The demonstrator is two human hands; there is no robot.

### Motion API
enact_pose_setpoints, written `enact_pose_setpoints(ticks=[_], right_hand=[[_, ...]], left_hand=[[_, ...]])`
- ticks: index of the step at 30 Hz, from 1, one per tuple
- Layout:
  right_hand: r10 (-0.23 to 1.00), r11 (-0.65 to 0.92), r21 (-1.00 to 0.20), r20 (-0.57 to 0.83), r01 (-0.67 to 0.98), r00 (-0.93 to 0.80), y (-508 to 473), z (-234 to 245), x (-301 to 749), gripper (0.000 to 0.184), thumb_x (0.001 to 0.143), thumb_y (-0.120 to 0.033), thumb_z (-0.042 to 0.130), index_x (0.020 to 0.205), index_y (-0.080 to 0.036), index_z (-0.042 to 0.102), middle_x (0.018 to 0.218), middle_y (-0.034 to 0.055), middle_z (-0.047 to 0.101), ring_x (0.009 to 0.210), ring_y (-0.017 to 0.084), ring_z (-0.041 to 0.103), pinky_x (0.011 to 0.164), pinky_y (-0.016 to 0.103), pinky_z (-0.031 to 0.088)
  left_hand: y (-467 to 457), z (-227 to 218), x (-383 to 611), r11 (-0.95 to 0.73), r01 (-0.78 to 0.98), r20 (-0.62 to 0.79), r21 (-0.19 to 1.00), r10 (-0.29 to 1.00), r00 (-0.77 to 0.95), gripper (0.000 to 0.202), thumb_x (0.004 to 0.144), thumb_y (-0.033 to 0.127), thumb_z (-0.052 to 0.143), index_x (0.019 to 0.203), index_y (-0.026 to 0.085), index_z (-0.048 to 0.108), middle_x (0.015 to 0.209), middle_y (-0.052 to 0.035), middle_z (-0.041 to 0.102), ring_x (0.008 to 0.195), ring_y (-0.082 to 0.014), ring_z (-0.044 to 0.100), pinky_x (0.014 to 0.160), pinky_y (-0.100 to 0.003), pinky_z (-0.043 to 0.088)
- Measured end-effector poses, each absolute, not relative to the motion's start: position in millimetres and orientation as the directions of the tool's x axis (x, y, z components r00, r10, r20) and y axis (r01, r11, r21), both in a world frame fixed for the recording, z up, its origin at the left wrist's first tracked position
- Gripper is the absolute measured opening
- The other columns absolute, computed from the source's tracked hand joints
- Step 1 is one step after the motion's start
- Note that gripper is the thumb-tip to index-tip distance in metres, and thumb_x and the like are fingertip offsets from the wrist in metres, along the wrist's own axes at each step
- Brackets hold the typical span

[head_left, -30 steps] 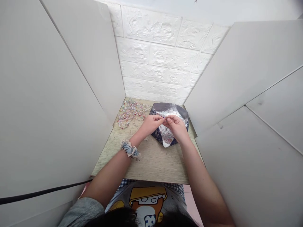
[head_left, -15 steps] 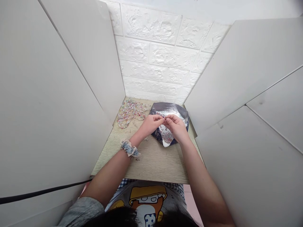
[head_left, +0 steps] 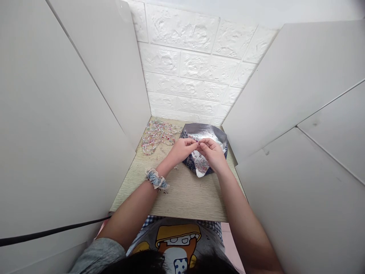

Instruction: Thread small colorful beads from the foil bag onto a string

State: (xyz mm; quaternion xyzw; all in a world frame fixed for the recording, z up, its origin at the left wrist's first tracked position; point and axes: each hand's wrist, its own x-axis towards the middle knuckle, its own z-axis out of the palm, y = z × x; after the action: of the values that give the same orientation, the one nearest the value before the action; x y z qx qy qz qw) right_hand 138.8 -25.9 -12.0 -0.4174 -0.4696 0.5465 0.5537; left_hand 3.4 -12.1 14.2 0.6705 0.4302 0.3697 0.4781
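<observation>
My left hand (head_left: 184,149) and my right hand (head_left: 211,151) meet fingertip to fingertip, each in a pinch. What sits between the fingertips is too small to make out; it may be a bead or thread. Directly beneath them stands an open pouch (head_left: 203,131) with a shiny silver lining and a dark blue patterned outside. Small pinkish beads (head_left: 202,166) lie inside it, partly hidden by my hands. Left of the pouch, strings of multicoloured beads (head_left: 159,135) are heaped on the wooden tabletop (head_left: 188,198).
White panels (head_left: 114,76) rise on the left, and more panels (head_left: 285,99) on the right. A white brick-patterned wall (head_left: 194,68) closes the back. A few loose beads lie on the tabletop near my left wrist, which wears a blue scrunchie (head_left: 156,179). A black cable (head_left: 57,230) runs at lower left.
</observation>
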Motion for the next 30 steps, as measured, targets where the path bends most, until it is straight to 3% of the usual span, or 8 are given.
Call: enact_pose_setpoints(ticks=[16, 20, 24, 27, 30], right_hand=[[0.995, 0.073, -0.989, 0.081, -0.129, -0.060, -26.3, -11.8, 139.1, 0.014, 0.068, -0.029, 0.060, 0.075, -0.019, 0.054, 0.070, -0.0012, 0.059, 0.069, 0.012, 0.057, 0.072, 0.028, 0.045], [0.994, 0.109, -0.994, 0.110, -0.009, -0.026, -27.6, -9.3, 140.9, 0.013, 0.067, -0.028, 0.060, 0.071, -0.017, 0.055, 0.067, 0.0002, 0.059, 0.068, 0.013, 0.056, 0.068, 0.028, 0.044], [0.975, 0.220, -0.962, 0.223, 0.163, -0.005, -29.4, -6.3, 142.3, 0.012, 0.067, -0.028, 0.058, 0.067, -0.017, 0.053, 0.069, -0.0001, 0.055, 0.068, 0.013, 0.052, 0.065, 0.027, 0.042], [0.957, 0.282, -0.913, 0.289, 0.296, -0.019, -30.5, -4.6, 142.1, 0.010, 0.071, -0.026, 0.054, 0.067, -0.017, 0.052, 0.072, 0.0001, 0.051, 0.070, 0.013, 0.049, 0.063, 0.025, 0.040], [0.956, 0.279, -0.904, 0.292, 0.323, -0.008, -29.3, -5.6, 142.3, 0.010, 0.075, -0.027, 0.048, 0.070, -0.018, 0.050, 0.071, -0.0004, 0.051, 0.069, 0.013, 0.048, 0.063, 0.025, 0.039]], left_hand=[[-6.2, 5.1, 1.8, -0.242, 0.314, 0.111, 0.918, 0.918, 0.382, 0.036, 0.071, 0.041, 0.044, 0.072, 0.012, 0.065, 0.060, -0.0011, 0.055, 0.059, -0.0108, 0.046, 0.053, -0.021, 0.033], [-5.8, 5.9, 1.2, -0.232, 0.329, 0.098, 0.915, 0.921, 0.378, 0.036, 0.071, 0.042, 0.045, 0.065, 0.012, 0.062, 0.053, 0.0008, 0.048, 0.053, -0.0089, 0.040, 0.048, -0.020, 0.028], [-7.9, 9.0, 1.0, -0.218, 0.321, 0.089, 0.922, 0.924, 0.372, 0.039, 0.071, 0.046, 0.044, 0.055, 0.012, 0.054, 0.046, 0.0031, 0.038, 0.046, -0.0065, 0.033, 0.044, -0.020, 0.023], [-9.2, 7.8, 2.3, -0.173, 0.306, 0.043, 0.936, 0.921, 0.387, 0.040, 0.072, 0.049, 0.042, 0.061, 0.013, 0.054, 0.045, 0.0036, 0.041, 0.042, -0.0065, 0.037, 0.044, -0.020, 0.027], [-9.6, 5.3, 4.3, -0.157, 0.275, 0.036, 0.949, 0.916, 0.399, 0.038, 0.072, 0.048, 0.043, 0.076, 0.013, 0.059, 0.055, 0.0010, 0.051, 0.049, -0.0085, 0.047, 0.050, -0.021, 0.034]])
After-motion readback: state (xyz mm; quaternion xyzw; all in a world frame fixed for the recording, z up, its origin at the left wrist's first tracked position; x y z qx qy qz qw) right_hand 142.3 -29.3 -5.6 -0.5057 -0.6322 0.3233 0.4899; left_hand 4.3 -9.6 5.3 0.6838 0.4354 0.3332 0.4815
